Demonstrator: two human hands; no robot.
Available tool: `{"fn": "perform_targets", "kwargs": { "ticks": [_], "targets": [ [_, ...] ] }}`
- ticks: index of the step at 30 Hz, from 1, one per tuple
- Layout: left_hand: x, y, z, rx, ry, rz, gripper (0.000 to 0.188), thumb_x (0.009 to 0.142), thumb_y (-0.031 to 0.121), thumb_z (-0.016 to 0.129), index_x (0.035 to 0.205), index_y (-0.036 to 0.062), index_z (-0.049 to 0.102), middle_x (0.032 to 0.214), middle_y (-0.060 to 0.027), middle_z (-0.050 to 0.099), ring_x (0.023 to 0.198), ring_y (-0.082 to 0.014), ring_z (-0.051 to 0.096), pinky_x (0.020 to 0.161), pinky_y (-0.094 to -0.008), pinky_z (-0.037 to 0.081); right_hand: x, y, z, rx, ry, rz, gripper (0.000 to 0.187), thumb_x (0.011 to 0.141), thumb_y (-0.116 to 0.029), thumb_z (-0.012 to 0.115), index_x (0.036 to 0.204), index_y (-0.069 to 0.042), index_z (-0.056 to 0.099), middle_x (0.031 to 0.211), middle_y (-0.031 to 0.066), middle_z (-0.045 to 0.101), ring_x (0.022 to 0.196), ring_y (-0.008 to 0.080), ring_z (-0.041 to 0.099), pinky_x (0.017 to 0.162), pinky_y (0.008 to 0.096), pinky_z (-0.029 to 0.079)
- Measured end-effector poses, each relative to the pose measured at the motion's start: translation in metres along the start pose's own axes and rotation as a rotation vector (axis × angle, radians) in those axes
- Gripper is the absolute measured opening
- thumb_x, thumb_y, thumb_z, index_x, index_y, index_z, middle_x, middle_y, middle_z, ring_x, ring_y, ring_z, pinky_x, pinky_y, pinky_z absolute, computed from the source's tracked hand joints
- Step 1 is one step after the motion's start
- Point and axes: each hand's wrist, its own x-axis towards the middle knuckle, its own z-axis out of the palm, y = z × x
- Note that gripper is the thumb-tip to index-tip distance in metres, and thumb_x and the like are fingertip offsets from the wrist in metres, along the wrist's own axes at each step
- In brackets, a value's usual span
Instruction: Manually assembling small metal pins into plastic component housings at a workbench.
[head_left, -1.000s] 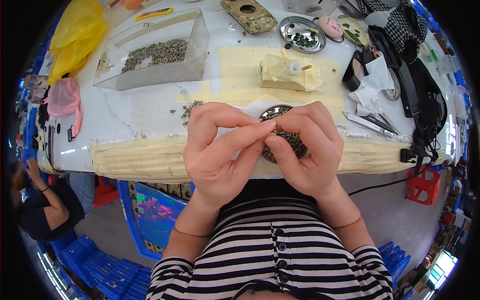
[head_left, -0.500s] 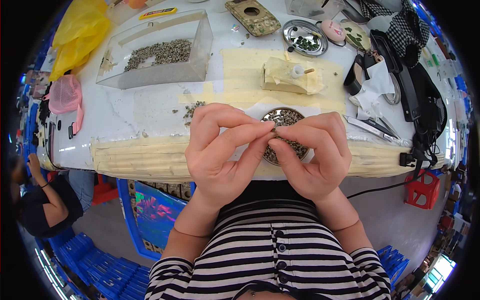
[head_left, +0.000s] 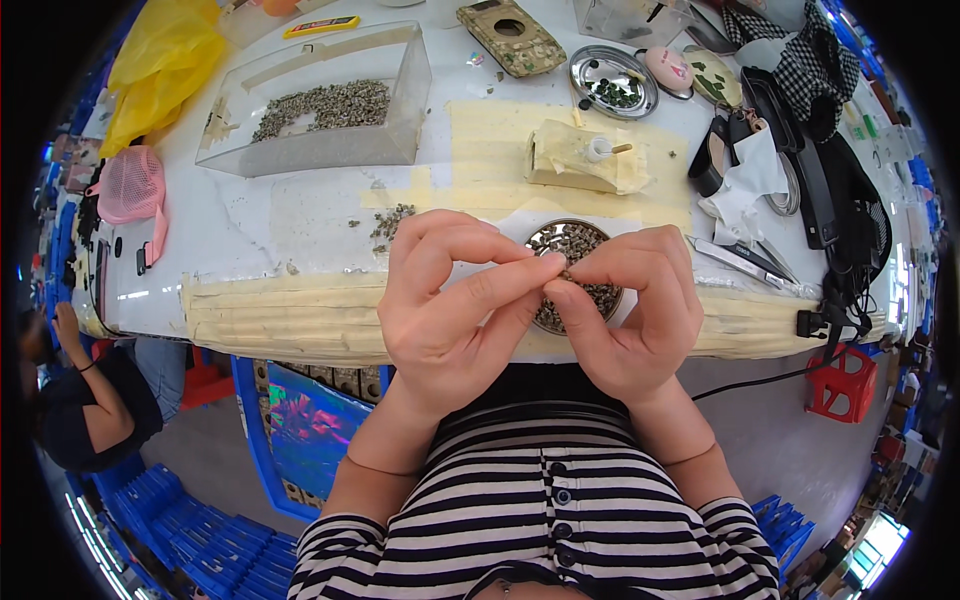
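Head view: the left hand (head_left: 440, 312) and right hand (head_left: 648, 312) bring curled thumbs and forefingers together over the round dish (head_left: 546, 241), probably so anything dropped lands among its small grey pieces (head_left: 603, 296). Whether either pinches a piece, I cannot tell; fingers hide it. Tweezers (head_left: 742, 259) lie to the right, presumably for easy reach.

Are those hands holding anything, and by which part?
Seemingly a tiny piece, at the fingertips of the left hand and right hand; which part cannot be told.
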Motion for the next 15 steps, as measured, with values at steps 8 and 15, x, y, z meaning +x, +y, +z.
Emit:
{"fn": "perform_targets", "kwargs": {
  "ticks": [8, 15],
  "targets": [
    [0.001, 0.001, 0.001, -0.021, 0.012, -0.020, 0.033, 0.068, 0.000, 0.082, 0.099, 0.0119, 0.080, 0.088, -0.0006, 0.067, 0.086, -0.0218, 0.059, 0.076, -0.0336, 0.048, 0.001, 0.001, 0.000, 0.011, 0.016, 0.009, 0.023, 0.072, -0.012, 0.087, 0.089, -0.009, 0.072, 0.080, 0.0029, 0.065, 0.069, 0.0211, 0.056, 0.063, 0.0310, 0.041],
    [0.002, -0.001, 0.000, -0.027, 0.021, 0.019, 0.032, 0.068, 0.001, 0.082, 0.098, 0.0116, 0.080, 0.088, -0.0002, 0.067, 0.085, -0.0211, 0.059, 0.074, -0.0333, 0.047, 0.005, 0.002, 0.000, 0.047, -0.093, 0.042, 0.018, 0.076, -0.015, 0.084, 0.086, -0.008, 0.071, 0.079, 0.0047, 0.065, 0.070, 0.0229, 0.056, 0.065, 0.0328, 0.043]
  ]
}}
